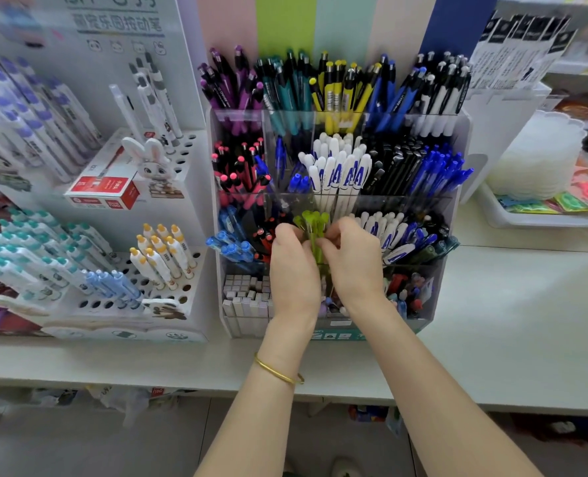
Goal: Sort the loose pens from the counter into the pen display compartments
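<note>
At the centre of the frame the left hand and right hand both pinch a bundle of green pens, standing in a middle compartment of the pen display; light, stiff, probably slick plastic, apt to fan apart; best gripped together, mid-barrel.

White counter; grey floor (tiled) below.

A red box sits just beside a rabbit figure
</note>
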Tool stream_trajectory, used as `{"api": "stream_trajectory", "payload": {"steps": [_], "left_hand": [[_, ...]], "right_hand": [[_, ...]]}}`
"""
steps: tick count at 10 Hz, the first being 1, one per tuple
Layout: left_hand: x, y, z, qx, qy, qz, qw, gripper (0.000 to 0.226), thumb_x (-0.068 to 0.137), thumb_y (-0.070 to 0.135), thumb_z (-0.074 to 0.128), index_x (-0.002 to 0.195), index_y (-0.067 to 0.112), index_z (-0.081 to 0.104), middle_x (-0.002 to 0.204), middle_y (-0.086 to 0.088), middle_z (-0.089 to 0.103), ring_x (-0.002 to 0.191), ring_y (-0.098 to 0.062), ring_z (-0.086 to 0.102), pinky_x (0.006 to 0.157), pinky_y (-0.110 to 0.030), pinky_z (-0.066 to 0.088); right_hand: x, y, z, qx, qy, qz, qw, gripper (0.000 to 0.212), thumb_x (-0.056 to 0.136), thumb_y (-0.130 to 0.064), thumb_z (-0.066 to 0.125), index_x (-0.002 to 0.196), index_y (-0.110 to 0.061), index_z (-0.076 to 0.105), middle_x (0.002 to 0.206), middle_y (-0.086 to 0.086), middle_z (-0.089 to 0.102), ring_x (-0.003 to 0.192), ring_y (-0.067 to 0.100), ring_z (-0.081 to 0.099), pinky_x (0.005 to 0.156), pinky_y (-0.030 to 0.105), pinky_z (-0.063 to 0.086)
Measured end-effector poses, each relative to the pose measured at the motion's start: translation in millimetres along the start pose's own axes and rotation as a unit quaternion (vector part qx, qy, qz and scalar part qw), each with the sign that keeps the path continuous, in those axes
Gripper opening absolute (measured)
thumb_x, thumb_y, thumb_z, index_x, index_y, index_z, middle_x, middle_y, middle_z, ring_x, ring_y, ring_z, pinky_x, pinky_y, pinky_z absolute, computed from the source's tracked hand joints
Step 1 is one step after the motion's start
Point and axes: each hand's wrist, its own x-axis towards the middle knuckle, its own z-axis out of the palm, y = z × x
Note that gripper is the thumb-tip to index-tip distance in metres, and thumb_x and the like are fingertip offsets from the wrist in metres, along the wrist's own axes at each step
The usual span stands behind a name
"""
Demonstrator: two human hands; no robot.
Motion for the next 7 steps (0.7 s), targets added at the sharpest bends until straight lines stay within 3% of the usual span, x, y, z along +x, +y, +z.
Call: {"api": "stream_trajectory", "payload": {"steps": [1,2,3,4,6,7], "left_hand": [[-6,-2,-6,-0.017,-0.004,0.008,1.000,0.009,0.097,0.003,0.045,0.099,0.012,0.048,0.098,-0.003,0.053,0.086,-0.009,0.053,0.066,-0.021,0.046],[-15,-3,-14,-0.016,-0.029,0.018,0.999,0.013,0.098,0.000,0.042,0.099,0.011,0.048,0.101,-0.004,0.052,0.085,-0.004,0.056,0.058,-0.008,0.045],[-21,-4,-19,-0.007,-0.032,0.029,0.999,0.017,0.097,-0.003,0.042,0.097,0.014,0.048,0.105,-0.006,0.054,0.090,0.002,0.056,0.067,-0.010,0.047],[-26,2,-24,-0.027,-0.052,0.020,0.998,0.019,0.098,-0.005,0.040,0.098,0.012,0.048,0.109,-0.011,0.052,0.079,0.026,0.047,0.058,0.001,0.040],[-34,6,-34,-0.049,-0.051,0.034,0.997,0.016,0.097,-0.005,0.043,0.101,0.008,0.053,0.109,-0.014,0.054,0.079,0.024,0.052,0.060,0.001,0.041],[-37,15,-45,-0.086,-0.007,0.070,0.994,0.018,0.096,0.000,0.049,0.098,0.017,0.054,0.108,-0.010,0.059,0.084,0.010,0.060,0.069,-0.011,0.051]], "right_hand": [[-1,2,1,0.031,-0.001,0.019,0.999,0.004,0.088,-0.009,0.063,0.089,-0.006,0.060,0.081,0.005,0.061,0.076,0.022,0.059,0.071,0.044,0.053],[-3,2,-1,0.042,-0.001,0.026,0.999,0.003,0.087,-0.006,0.061,0.088,-0.008,0.060,0.079,0.003,0.061,0.074,0.024,0.061,0.069,0.046,0.054],[-6,3,-2,0.032,0.001,0.021,0.999,0.004,0.087,-0.006,0.062,0.087,-0.009,0.060,0.078,0.001,0.060,0.074,0.020,0.060,0.071,0.043,0.054],[-11,6,-5,0.026,0.000,0.017,1.000,0.004,0.087,-0.007,0.063,0.089,-0.010,0.061,0.080,0.001,0.062,0.076,0.020,0.061,0.071,0.043,0.054],[-23,2,-21,0.068,-0.011,0.009,0.998,0.005,0.088,-0.010,0.063,0.086,-0.014,0.061,0.077,-0.003,0.062,0.075,0.020,0.064,0.070,0.045,0.055],[-31,-6,-51,0.155,0.023,0.014,0.988,0.008,0.091,-0.012,0.061,0.085,-0.018,0.061,0.077,-0.004,0.063,0.069,0.014,0.067,0.063,0.041,0.057]]}}
